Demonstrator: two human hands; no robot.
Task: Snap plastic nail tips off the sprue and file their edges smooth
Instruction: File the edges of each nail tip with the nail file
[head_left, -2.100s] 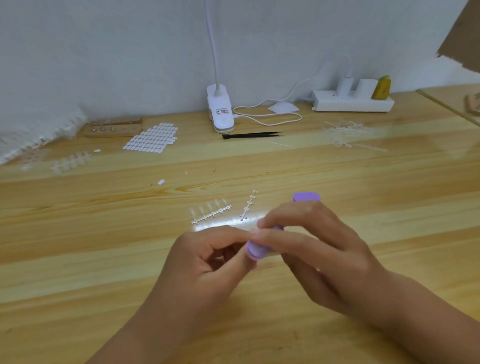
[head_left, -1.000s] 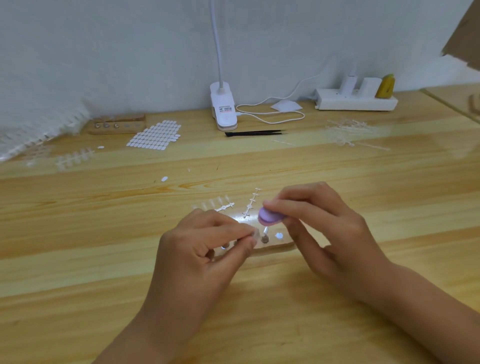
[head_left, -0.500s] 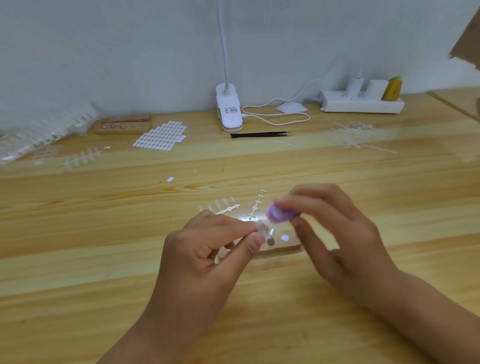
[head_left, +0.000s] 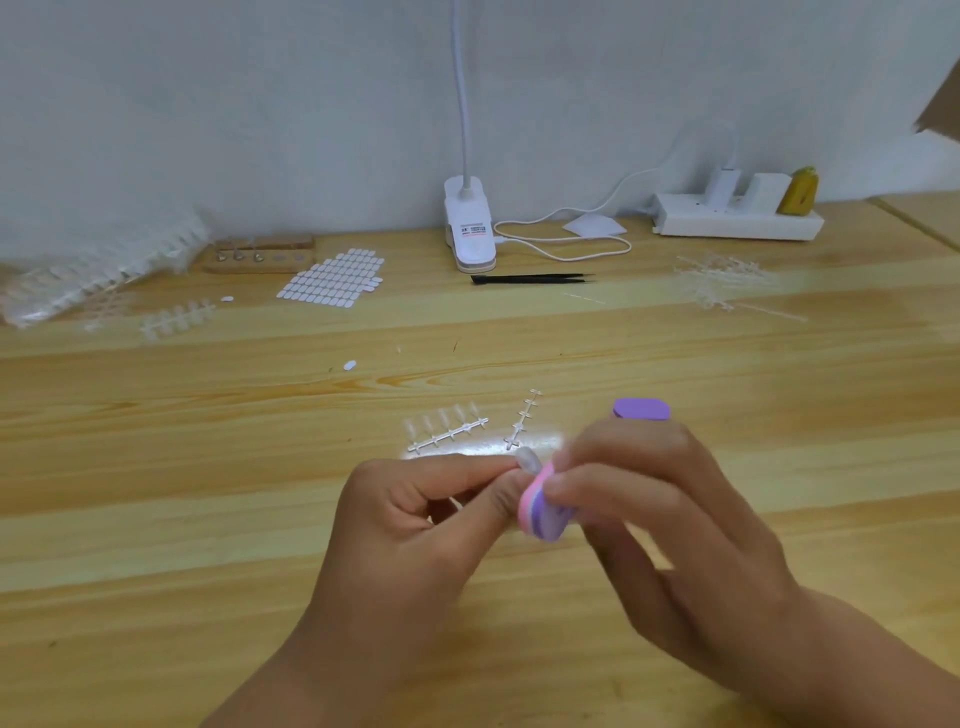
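Note:
My left hand (head_left: 415, 519) pinches a small clear nail tip (head_left: 528, 459) between thumb and forefinger. My right hand (head_left: 660, 525) grips a purple and pink file block (head_left: 540, 512); its near end touches the tip's edge and its far purple end (head_left: 641, 409) sticks out beyond my fingers. On the table just behind my hands lie a sprue with several clear tips on it (head_left: 447, 428) and a bare sprue strip (head_left: 522, 421).
At the back stand a white clip lamp (head_left: 469, 228), a power strip (head_left: 737, 221), black tweezers (head_left: 530, 279), a sheet of white adhesive tabs (head_left: 332, 280), a wooden holder block (head_left: 260, 255), bagged tip sets (head_left: 98, 283) and a pile of bare sprues (head_left: 727, 283).
My hands were apart over a small wooden stand half a second ago. Now the file block is turned on edge against the tip, and my hands hide the stand.

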